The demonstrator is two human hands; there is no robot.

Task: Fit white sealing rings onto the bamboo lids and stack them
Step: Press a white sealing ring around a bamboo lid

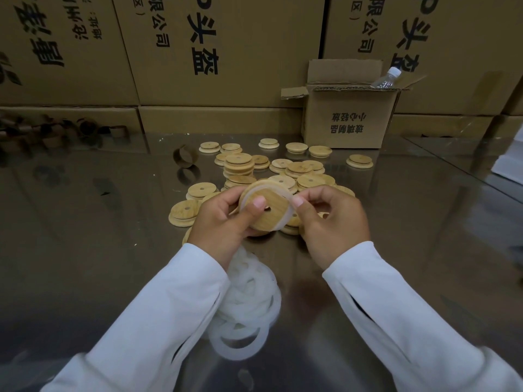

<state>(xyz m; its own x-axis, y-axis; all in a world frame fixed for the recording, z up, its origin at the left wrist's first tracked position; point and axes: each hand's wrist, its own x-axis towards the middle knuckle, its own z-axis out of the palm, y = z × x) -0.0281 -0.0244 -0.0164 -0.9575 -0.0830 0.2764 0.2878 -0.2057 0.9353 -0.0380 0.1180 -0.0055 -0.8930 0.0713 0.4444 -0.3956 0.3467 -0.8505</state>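
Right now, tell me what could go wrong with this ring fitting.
The translucent white sealing ring looks only partly seated on the round bamboo lid that the left hand grips; pinched by the right hand, it may slip off or twist. The left white sleeve lies over the pile of loose white rings and might drag some away.

**Materials and surface finishes on the workbench.**
The bamboo lid (268, 219) and the loose lids (299, 168) are pale, matt wood with fine straight grain. The sealing ring (287, 217) and the pile of rings (249, 301) are milky, translucent, rubbery-looking plastic with a dull sheen. The table (402, 216) is polished metal, mirror-glossy. The cartons (240, 86) and the small open box (319, 123) are matt brown corrugated cardboard. The bottle (386, 79) is clear plastic, and the sleeves (169, 306) are smooth white cloth.
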